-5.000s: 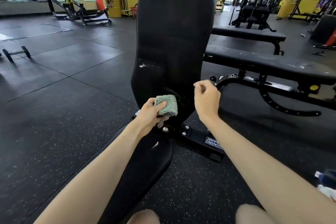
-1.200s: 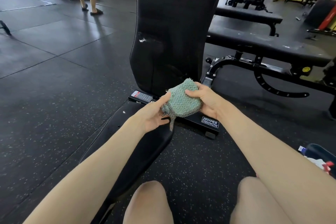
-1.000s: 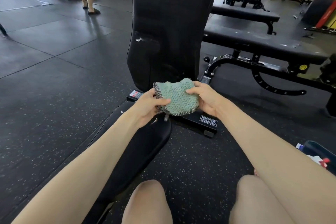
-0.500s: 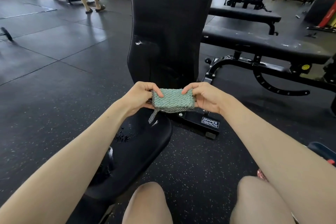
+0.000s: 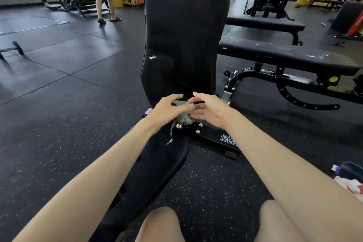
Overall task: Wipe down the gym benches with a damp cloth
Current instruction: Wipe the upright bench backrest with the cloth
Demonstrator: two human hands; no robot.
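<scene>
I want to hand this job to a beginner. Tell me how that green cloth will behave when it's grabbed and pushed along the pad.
The cloth is probably floppy: it sits bunched between the left hand and right hand, with a mesh edge dangling. It looks light, since fingers alone carry it. Its nubby weave should likely grip the backrest rather than slide.

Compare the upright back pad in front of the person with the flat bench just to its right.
The back pad stands nearly upright; the flat bench lies level. The back pad shows one small white scuff at its left edge; the flat bench has pale marks scattered across its top. Both are black padded upholstery on black metal frames.
</scene>
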